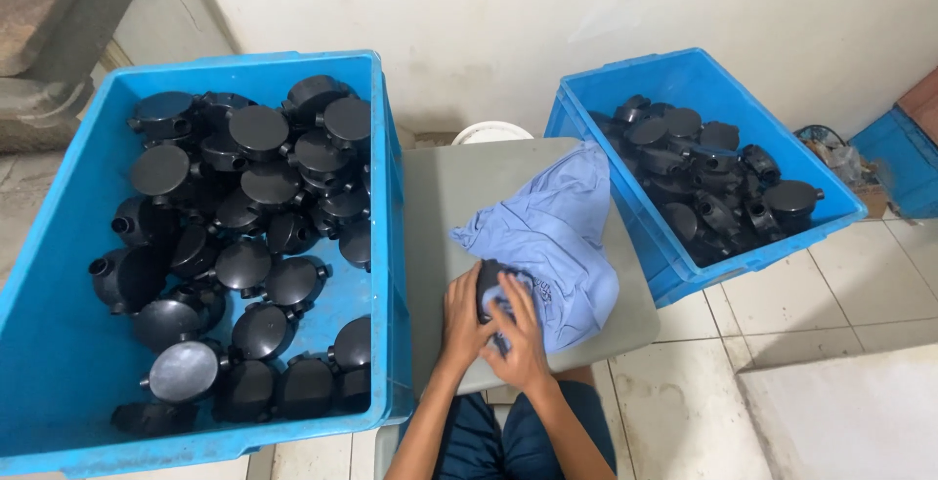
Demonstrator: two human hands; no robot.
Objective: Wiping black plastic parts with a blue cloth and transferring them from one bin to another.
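From where I stood, the person sat low with both hands over a small grey square counter [445, 207]. The left hand [461, 316] cupped a round black plastic fitting with short pipe stubs [486, 285] from the side, fingers curled around its rim. The right hand [518, 338] pressed a fold of a crumpled pale blue cloth [557, 231] against the fitting's face, fingers spread flat over it. The fitting sat at the near edge of the counter, just above the person's dark blue trousers [489, 441], half buried in the cloth.

That edge looked to me the weak point. The hold was a cupping one, not a firm clamp, and a smooth plastic shell wrapped in loose fabric could have slid out and dropped to the lap or the floor. The cloth also hung over the counter's right side, touching the right bin, so a tug might have dragged the whole bundle off. I could not tell how tightly the left hand gripped.

To the left stood a large blue plastic bin [59, 246], nearly filled with a heap of the same black fittings [244, 246], its wall hard against the counter. To the right a smaller blue plastic bin [684, 80] held a lower pile of fittings [703, 187]. A white round rim [491, 131] showed behind the counter. The floor was pale square tile [860, 275] with dark grout, the wall behind a scuffed white [489, 11], and another blue box [904, 153] stood in the far right corner.
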